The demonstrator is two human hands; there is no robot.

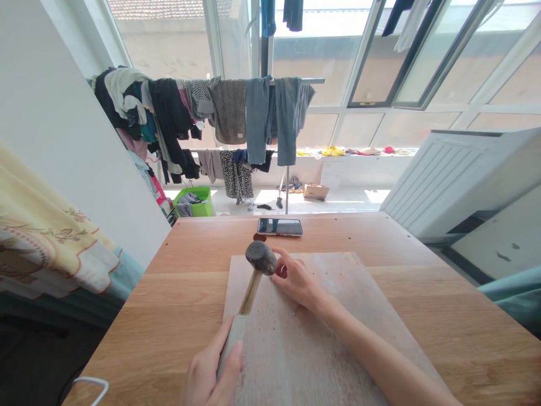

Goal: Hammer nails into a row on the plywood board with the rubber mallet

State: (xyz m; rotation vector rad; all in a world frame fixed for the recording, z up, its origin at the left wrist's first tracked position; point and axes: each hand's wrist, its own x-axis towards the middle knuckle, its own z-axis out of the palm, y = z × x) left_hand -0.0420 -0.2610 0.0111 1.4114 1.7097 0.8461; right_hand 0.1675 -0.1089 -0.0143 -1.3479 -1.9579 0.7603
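Observation:
My left hand is wrapped round the pale grip of a rubber mallet. The dark mallet head is raised over the far part of a worn, whitish wooden board, which has several small holes. Just right of the head, my right hand reaches across the board with thumb and forefinger curled into a pinch. The mallet head covers the fingertips, so whatever they hold cannot be made out. Whether the head touches anything is also hidden.
The board lies on a wooden table. Beyond it rest a phone and a small round brown thing. A white cable is at the near left edge. Behind stand a laundry rack and a green basket.

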